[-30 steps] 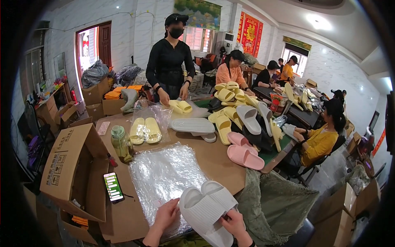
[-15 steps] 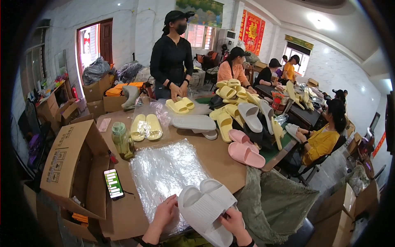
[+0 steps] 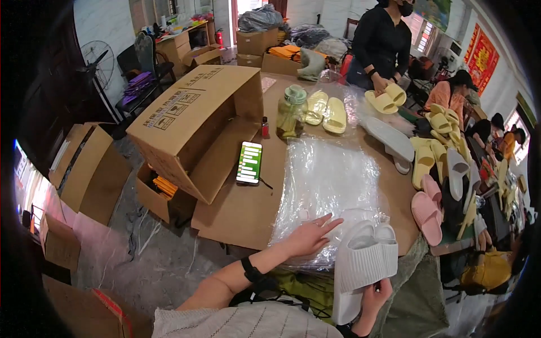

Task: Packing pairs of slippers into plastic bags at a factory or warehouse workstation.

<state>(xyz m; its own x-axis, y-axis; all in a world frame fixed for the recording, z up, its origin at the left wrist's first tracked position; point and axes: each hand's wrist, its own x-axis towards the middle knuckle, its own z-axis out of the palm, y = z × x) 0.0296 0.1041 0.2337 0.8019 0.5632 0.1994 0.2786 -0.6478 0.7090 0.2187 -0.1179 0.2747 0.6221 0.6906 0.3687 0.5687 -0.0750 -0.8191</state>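
A pair of white slide slippers (image 3: 366, 265) is in my right hand (image 3: 376, 296), which grips them from the right with the thumb near the strap opening. The two slippers lie together, toe openings pointing away from me. To their left, my left hand (image 3: 310, 234) is held out with fingers extended and nothing in it. Under that hand spreads a stack of clear plastic bags (image 3: 329, 174); whether the fingertips touch it I cannot tell.
An open cardboard box (image 3: 194, 129) lies on its side at the left, beside a phone (image 3: 249, 163) and a green-lidded jar (image 3: 293, 110). Right of the bags are yellow slippers (image 3: 424, 163), pink slippers (image 3: 426, 217) and grey-white slippers (image 3: 389, 137). A co-worker (image 3: 383, 45) handles yellow slippers across the table.
My view has turned to the left. My left hand has come away from the slippers and moved over the plastic bags. The white slippers stay in my right hand.
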